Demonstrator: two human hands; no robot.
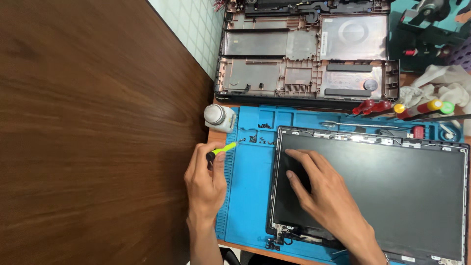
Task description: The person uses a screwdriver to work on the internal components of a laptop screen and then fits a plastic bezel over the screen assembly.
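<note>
We have the case (304, 54) stripped and screws (260, 140) trayed; left hand (206, 181) clamped on screwdriver (223, 148), right hand (321, 191) flat, fingers spread, on the still-framed panel (382, 191).

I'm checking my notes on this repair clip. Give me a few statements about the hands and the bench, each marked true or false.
1. The left hand holds a green screwdriver. True.
2. The right hand rests on the laptop screen. True.
3. The screen lies on a red mat. False: the mat is blue.
4. The screwdriver's tip points at small screws in the mat's tray. True.
5. The white bottle stands on the screen. False: it lies at the mat's far left corner.
</note>
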